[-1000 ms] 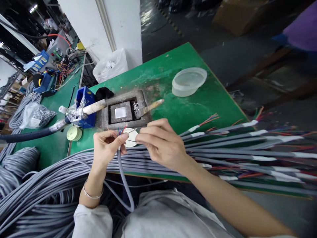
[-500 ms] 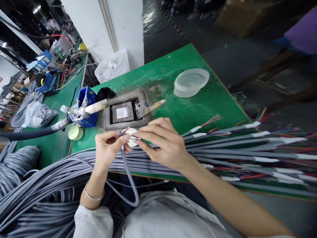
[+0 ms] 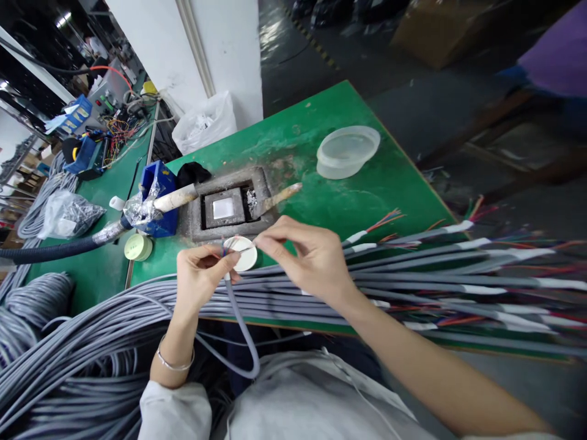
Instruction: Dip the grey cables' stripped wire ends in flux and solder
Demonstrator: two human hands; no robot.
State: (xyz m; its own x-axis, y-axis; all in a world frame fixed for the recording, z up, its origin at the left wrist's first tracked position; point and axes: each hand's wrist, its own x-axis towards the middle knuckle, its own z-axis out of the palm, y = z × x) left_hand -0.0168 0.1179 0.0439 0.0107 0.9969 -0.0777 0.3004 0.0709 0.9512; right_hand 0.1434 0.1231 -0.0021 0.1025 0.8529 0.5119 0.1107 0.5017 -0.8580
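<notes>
The held cable [image 3: 241,327] is grey with a white collar [image 3: 227,277], its wires [image 3: 224,250] partly blue; the bundle [image 3: 270,300] is grey too, with white sleeves [image 3: 483,289] and red, orange and blue strands [image 3: 387,219]. The table [image 3: 389,174] is green, stained brown and whitish. The dish [image 3: 247,261] is white, the jar [image 3: 137,247] pale yellow-green, the bin [image 3: 167,224] blue, the hose [image 3: 55,251] black, the tub [image 3: 337,168] translucent white.

White plastic bag [image 3: 202,135] beside a white pillar [image 3: 233,55] — translucent tub [image 3: 337,167] on the green surface [image 3: 389,189] — cardboard box [image 3: 438,33] on the floor [image 3: 380,101].
</notes>
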